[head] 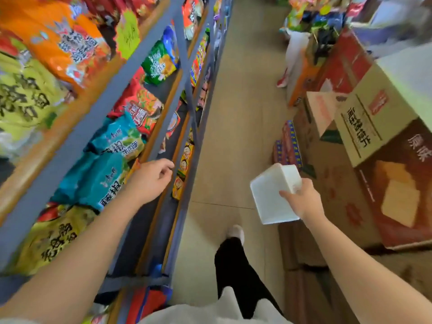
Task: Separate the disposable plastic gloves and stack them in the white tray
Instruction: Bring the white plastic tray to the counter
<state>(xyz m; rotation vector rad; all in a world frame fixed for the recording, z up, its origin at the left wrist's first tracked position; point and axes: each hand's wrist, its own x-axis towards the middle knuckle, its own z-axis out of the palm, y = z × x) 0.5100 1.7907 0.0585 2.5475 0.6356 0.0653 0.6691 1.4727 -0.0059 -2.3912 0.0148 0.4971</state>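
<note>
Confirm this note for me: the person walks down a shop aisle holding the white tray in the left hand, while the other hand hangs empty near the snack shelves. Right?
Not quite. The head view shows the white tray held in the right hand, with its fingers gripping the tray's edge. It is the left hand that hangs empty near the snack shelves, fingers loosely curled. The rest stands.
</note>
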